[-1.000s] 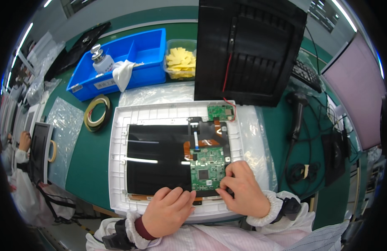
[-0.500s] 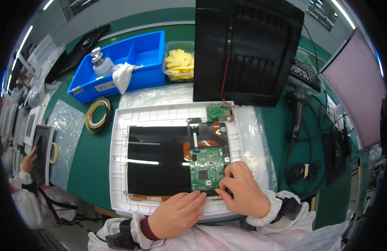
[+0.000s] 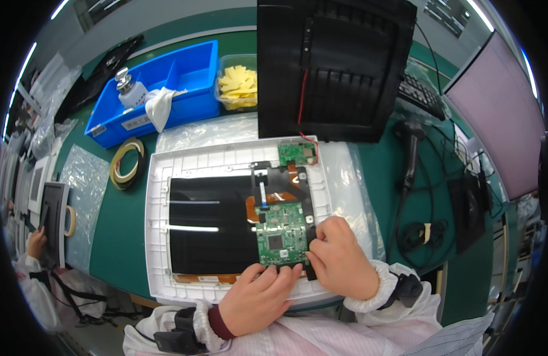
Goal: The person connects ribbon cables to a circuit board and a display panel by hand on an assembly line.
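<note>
A green circuit board (image 3: pixel 282 234) with a dark square chip lies on the right part of a black display panel (image 3: pixel 212 228), which sits inside a white plastic frame (image 3: pixel 157 225). My left hand (image 3: pixel 256 296) rests its slightly spread, bent fingertips along the board's lower edge; its thumb is hidden. At the board's lower right corner, my right hand (image 3: pixel 345 264) has its thumb and fingers closed together, touching the black strip there. Whatever is in that pinch is too small to make out. Orange flex cables (image 3: pixel 280 197) and a small green board (image 3: pixel 296 154) lie above.
Behind the frame stands a large black plastic cover (image 3: pixel 339 71) with a red wire. Farther left are a blue tray (image 3: pixel 194 98) with a bottle, yellow pieces (image 3: pixel 238 83) in a tub, and tape rolls (image 3: pixel 128 164). A scanner (image 3: pixel 409 157), cables and a monitor (image 3: pixel 493 113) occupy the right.
The whole view has shifted, so the scene sits a little farther left. My left fingers have bent and spread slightly at the board's lower edge; my right hand stays at the corner.
</note>
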